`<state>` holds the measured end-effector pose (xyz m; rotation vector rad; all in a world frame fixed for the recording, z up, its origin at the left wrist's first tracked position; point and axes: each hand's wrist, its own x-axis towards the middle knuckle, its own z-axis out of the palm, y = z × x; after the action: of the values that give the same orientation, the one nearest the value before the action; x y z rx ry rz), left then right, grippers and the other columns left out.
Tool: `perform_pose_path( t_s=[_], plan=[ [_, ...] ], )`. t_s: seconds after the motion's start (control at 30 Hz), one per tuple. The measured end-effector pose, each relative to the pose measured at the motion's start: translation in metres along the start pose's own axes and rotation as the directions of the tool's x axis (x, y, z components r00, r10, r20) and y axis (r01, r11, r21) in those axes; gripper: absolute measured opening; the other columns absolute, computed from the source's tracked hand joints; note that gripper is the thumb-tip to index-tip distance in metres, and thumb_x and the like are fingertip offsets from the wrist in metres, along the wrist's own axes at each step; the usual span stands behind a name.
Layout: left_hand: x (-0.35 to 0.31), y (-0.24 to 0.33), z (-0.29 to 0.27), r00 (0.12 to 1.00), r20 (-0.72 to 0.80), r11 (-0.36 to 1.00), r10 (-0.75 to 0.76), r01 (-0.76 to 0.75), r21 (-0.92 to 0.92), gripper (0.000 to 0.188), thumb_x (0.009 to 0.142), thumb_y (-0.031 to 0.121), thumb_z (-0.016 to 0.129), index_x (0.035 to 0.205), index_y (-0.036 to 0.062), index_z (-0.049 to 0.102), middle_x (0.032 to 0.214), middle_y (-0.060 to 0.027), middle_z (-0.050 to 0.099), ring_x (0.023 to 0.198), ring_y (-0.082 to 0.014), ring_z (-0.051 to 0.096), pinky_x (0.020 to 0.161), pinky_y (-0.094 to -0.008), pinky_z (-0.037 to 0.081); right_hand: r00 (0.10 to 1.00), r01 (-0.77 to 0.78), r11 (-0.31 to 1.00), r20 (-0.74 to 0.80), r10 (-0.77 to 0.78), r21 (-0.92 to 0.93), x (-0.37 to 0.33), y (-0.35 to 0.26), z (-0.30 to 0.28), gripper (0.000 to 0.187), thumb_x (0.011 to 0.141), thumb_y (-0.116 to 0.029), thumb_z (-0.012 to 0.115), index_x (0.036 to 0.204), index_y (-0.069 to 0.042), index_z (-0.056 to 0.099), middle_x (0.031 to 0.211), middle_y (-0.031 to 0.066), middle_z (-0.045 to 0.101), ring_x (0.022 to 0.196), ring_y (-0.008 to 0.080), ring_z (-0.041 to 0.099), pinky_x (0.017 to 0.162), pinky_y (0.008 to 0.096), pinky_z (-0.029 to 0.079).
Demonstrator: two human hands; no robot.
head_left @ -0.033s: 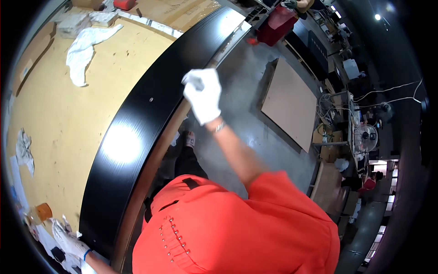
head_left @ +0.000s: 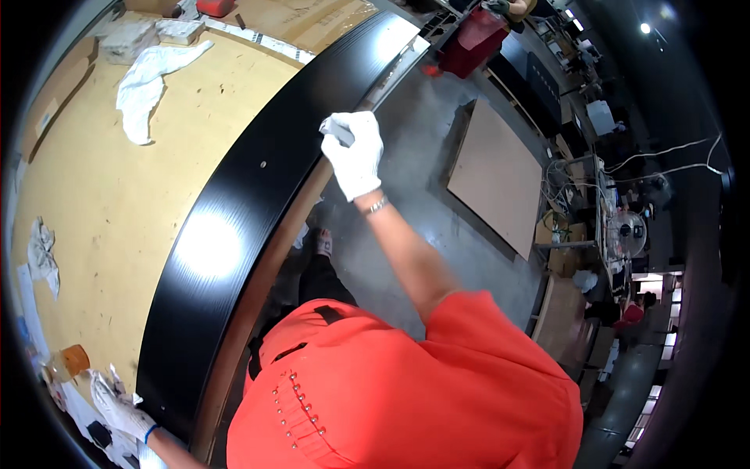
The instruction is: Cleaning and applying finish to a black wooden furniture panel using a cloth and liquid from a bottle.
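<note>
A long black panel (head_left: pixel 258 199) with a glossy wood-grain face lies along the right side of a yellowish workbench (head_left: pixel 101 211). My right hand (head_left: pixel 355 156), in a white knit glove, is closed at the panel's right edge, toward the far end. Its fingers pinch something small and greyish-white that I cannot make out. Low on the left, my left hand (head_left: pixel 121 410), also gloved, has its fingers apart beside the panel's near end. Close to its fingertips stands a jar with an orange-brown lid (head_left: pixel 76 359). One small round mark (head_left: pixel 263 165) shows on the black face.
A white rag (head_left: pixel 141 94) and a crumpled grey cloth (head_left: pixel 43 254) lie on the bench. Cardboard (head_left: pixel 305 23) covers its far end. A flat brown board (head_left: pixel 500 180) is on the floor to the right, near a fan (head_left: pixel 626 233). Another person (head_left: pixel 516 9) is at the far end.
My right hand has shifted slightly farther away and to the right along the panel's edge. My left hand stays in nearly the same place.
</note>
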<state>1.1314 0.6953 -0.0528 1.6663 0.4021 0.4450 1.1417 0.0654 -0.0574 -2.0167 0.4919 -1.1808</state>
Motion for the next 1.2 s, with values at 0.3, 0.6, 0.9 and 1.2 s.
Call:
perform_pose_path(
  t_s=[0.3,0.6,0.9,1.2],
  plan=[
    [-0.003,-0.013,0.005,0.994,0.107,0.998,-0.033,0.038,-0.045,0.029,0.104,0.009,0.055,0.128,-0.0072,0.053,0.138,-0.0211,0.055,0.124,-0.0283,0.058,0.096,-0.0463,0.06,0.924,0.137,0.96,0.319,-0.212,0.243,-0.196,-0.168,0.013,0.027,0.061,0.003,0.061,0.08,-0.013,0.07,0.08,0.004,0.063,0.08,0.0266,0.061,0.077,0.037,0.05],
    [0.009,-0.028,0.007,0.98,0.197,0.991,0.028,-0.001,-0.136,0.027,0.104,0.01,0.056,0.126,-0.0039,0.056,0.136,-0.0197,0.057,0.12,-0.0274,0.06,0.094,-0.0438,0.061,0.903,0.308,0.945,0.281,-0.326,0.107,-0.19,-0.153,0.019,0.023,0.061,-0.001,0.062,0.08,-0.014,0.067,0.079,0.0046,0.063,0.079,0.0283,0.058,0.075,0.0387,0.048],
    [-0.006,-0.007,0.037,0.974,0.206,0.987,0.094,-0.064,-0.15,0.02,0.102,0.005,0.058,0.12,-0.0033,0.06,0.122,-0.0143,0.063,0.107,-0.022,0.066,0.087,-0.039,0.064,0.9,0.322,0.938,0.267,-0.345,0.127,-0.221,-0.187,0.019,0.023,0.063,-0.004,0.065,0.083,-0.013,0.069,0.079,0.0069,0.061,0.08,0.0297,0.056,0.073,0.041,0.047],
    [-0.011,0.006,0.021,0.967,0.088,0.953,0.239,-0.216,-0.21,0.019,0.099,0.007,0.064,0.114,-0.0031,0.065,0.11,-0.0124,0.068,0.098,-0.0193,0.069,0.077,-0.0332,0.064,0.851,0.314,0.901,0.332,-0.407,0.3,-0.321,-0.26,0.03,0.034,0.064,-0.004,0.067,0.097,-0.014,0.072,0.092,0.0059,0.069,0.092,0.0313,0.061,0.082,0.0415,0.047]
  ],
)
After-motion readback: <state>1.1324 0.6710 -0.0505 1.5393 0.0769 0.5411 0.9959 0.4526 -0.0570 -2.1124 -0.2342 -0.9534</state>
